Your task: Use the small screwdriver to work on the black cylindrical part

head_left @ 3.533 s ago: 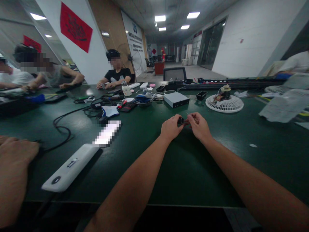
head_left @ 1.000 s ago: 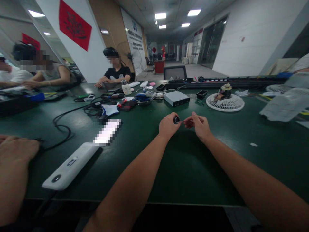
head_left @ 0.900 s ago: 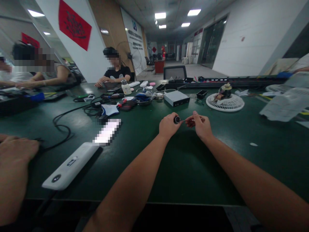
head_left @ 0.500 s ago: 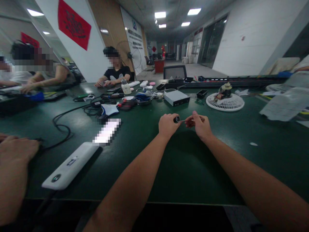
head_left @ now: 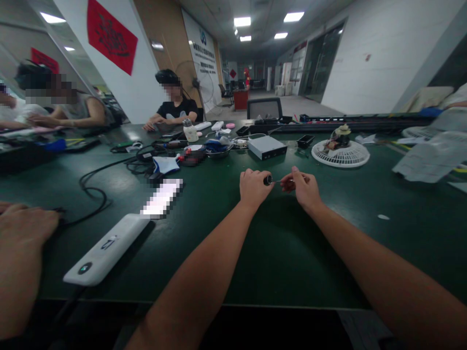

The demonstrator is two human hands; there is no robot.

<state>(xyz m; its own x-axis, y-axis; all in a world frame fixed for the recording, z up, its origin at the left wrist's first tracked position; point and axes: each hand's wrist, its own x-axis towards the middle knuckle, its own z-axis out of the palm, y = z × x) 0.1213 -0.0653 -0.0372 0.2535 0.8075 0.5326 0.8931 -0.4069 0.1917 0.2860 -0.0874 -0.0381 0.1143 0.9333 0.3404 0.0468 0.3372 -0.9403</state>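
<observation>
My left hand (head_left: 254, 188) is closed around a small black cylindrical part (head_left: 267, 180), whose round end faces right. From beside that end a thin metal rod (head_left: 277, 182) runs toward my right hand (head_left: 304, 188). The fingers of my right hand are pinched together at the rod's far end, thumb on top; what else they may hold is hidden. Both hands are just above the dark green table (head_left: 292, 253), a short gap apart. Beyond them lies a grey metal box-shaped drive (head_left: 267, 147).
A white fan grille with a motor (head_left: 340, 148) stands at the back right. Left of my arms lie a white power bank (head_left: 107, 250), a lit phone (head_left: 162, 199) and black cables (head_left: 93, 184). Another person's hand (head_left: 27, 223) rests at the left edge. Co-workers sit across the table.
My hands and the black part keep almost the same position. At the far left, a co-worker's hands have lifted a little.
</observation>
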